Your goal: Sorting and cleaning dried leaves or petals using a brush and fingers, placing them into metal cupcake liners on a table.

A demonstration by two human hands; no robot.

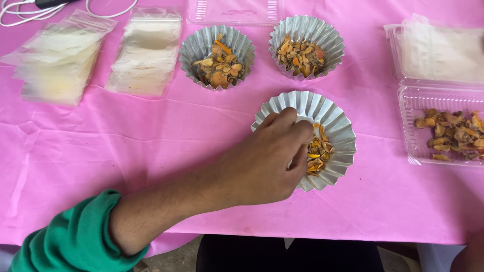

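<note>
On pink cloth (pixel 126 146), left hand (pixel 267 161) in fluted foil cup (pixel 338 126), grip unclear, flat clear packets (pixel 146 50) upper left.

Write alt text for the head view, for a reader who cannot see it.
A left hand reaches into the nearest fluted foil cup of dried orange slices on a pink tablecloth. Two filled cups sit behind it.

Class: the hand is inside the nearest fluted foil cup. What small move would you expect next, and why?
Probably lifting the left hand clear of the near foil cup. Its fingers are curled over the orange dried pieces, which fill it less than the two far cups.
</note>
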